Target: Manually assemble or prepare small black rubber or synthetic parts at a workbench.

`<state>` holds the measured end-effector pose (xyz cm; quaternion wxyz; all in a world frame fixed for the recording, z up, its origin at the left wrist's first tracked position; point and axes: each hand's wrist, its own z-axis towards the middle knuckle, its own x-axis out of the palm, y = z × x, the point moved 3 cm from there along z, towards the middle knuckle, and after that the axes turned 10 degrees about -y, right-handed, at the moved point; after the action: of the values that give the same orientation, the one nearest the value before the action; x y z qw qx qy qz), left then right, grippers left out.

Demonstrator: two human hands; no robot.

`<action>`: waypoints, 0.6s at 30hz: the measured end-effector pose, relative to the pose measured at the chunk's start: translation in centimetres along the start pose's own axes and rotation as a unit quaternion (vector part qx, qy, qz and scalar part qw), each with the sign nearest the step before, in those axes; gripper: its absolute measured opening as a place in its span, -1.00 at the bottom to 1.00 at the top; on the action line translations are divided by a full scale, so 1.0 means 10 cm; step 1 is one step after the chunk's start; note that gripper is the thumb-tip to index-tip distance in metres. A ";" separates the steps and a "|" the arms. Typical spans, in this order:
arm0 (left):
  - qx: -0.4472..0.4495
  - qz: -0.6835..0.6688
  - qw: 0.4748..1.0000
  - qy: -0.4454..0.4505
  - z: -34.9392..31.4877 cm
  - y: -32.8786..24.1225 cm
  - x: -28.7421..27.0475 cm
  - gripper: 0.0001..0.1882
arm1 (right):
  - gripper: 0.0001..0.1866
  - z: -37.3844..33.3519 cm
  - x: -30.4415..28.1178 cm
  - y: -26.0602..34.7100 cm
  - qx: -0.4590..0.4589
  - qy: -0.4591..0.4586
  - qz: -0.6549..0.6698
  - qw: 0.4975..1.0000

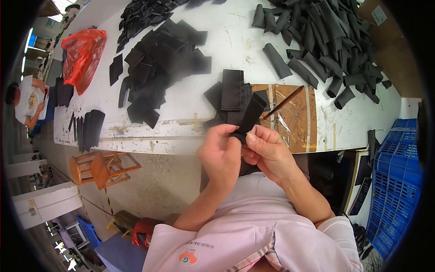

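Observation:
Between my two hands, just over the table's near edge, is a narrow black fabric piece (250, 113) that slants up and to the right. My left hand (219, 149) pinches its lower end, and my right hand (265, 147) grips the same end from the other side with thumb and fingers. Right behind it lie several flat black fabric pieces (232, 90), one with a stitched edge. A brown cardboard sheet (299, 127) with clear tape lies to the right, and a thin dark pointed stick (285, 102) rests slantwise on it.
A heap of flat black pieces (158, 68) spreads over the white table (226, 41) at left. Rolled black tubes (317, 36) pile up at far right beside a cardboard box (389, 45). A red plastic bag (84, 56), wooden stools (102, 170), a blue crate (393, 181) and another person (31, 99) stand around.

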<state>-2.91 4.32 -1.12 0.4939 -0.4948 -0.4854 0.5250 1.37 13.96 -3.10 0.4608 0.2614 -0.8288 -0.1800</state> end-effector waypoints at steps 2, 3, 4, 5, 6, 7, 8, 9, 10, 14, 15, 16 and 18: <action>-0.177 -0.091 0.980 0.022 0.05 0.08 -0.04 -0.81 | -0.85 -0.01 -0.05 0.08 -0.053 0.000 -0.066 0.996; -0.210 -0.166 0.962 0.057 0.06 0.10 -0.06 -0.76 | -0.84 0.00 -0.07 0.08 -0.051 -0.027 -0.058 0.997; -0.211 -0.165 0.962 0.057 0.07 0.08 -0.09 -0.76 | -0.84 0.00 -0.10 0.08 -0.049 -0.053 -0.050 0.996; -0.261 -0.230 0.930 0.119 0.05 0.04 -0.06 -0.73 | -0.85 -0.02 -0.10 0.10 -0.034 -0.059 -0.030 0.997; -0.308 -0.293 0.887 0.181 0.02 -0.01 -0.04 -0.70 | -0.85 -0.03 -0.14 0.10 -0.034 -0.061 -0.029 0.997; -0.364 -0.347 0.831 0.237 -0.04 -0.05 -0.03 -0.61 | -0.86 -0.04 -0.16 0.09 -0.056 -0.006 -0.016 0.998; -0.365 -0.347 0.830 0.238 -0.03 -0.07 -0.03 -0.61 | -0.87 -0.06 -0.15 0.09 -0.078 0.049 -0.002 0.996; -0.350 -0.392 0.790 0.317 -0.04 -0.15 -0.01 -0.57 | -0.87 -0.12 -0.05 0.14 -0.126 0.087 -0.004 0.988; -0.331 -0.432 0.741 0.393 -0.06 -0.23 0.02 -0.53 | -0.87 -0.12 -0.07 0.16 -0.129 0.087 -0.003 0.988; -0.112 -0.066 0.969 0.210 -0.12 -0.28 0.01 -0.71 | -0.89 -0.18 -0.08 0.36 -0.268 0.043 -0.112 0.956; -0.042 -0.074 0.984 0.154 -0.13 -0.31 0.05 -0.80 | -0.92 -0.26 -0.03 0.43 -0.363 0.017 -0.237 0.901; -0.035 -0.077 0.984 0.157 -0.10 -0.30 0.08 -0.80 | -0.95 -0.32 0.03 0.50 -0.448 -0.010 -0.355 0.820; 0.175 -0.031 0.977 0.116 -0.03 -0.41 0.12 -0.86 | -0.93 -0.41 0.14 0.64 -0.516 -0.025 -0.378 0.768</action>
<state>-2.50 5.69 2.92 0.6417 -0.4430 -0.3408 0.5252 2.54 17.99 3.42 0.4003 0.2721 -0.4559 -0.7469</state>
